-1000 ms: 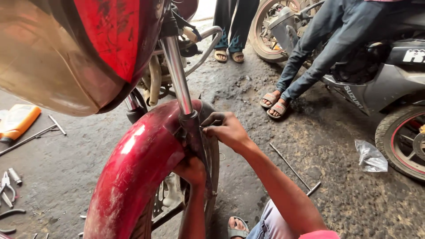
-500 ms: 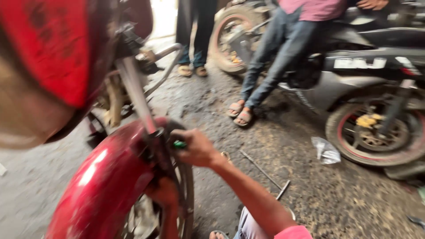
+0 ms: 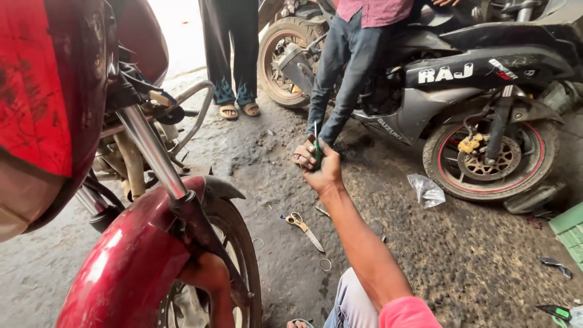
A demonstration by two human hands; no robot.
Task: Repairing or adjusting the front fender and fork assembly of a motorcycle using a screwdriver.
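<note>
- Head view: right hand (image 3: pixel 325 173), centre frame, fist closed round a green-handled screwdriver (image 3: pixel 316 149), shaft pointing up, held well away from the red mudguard (image 3: pixel 121 261).
- Left hand (image 3: pixel 209 276), lower left, rests against the front wheel (image 3: pixel 240 255); its grip I cannot tell.
- Scissors (image 3: pixel 303 226) lie on the floor between.
- Wheel work looks unfinished.

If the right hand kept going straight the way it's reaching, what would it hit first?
Probably the sandalled foot of the person in jeans, just beyond the right hand and its green-handled screwdriver. The black motorbike lies behind that. Depth is hard to judge, so the hand might pass above the foot.
</note>
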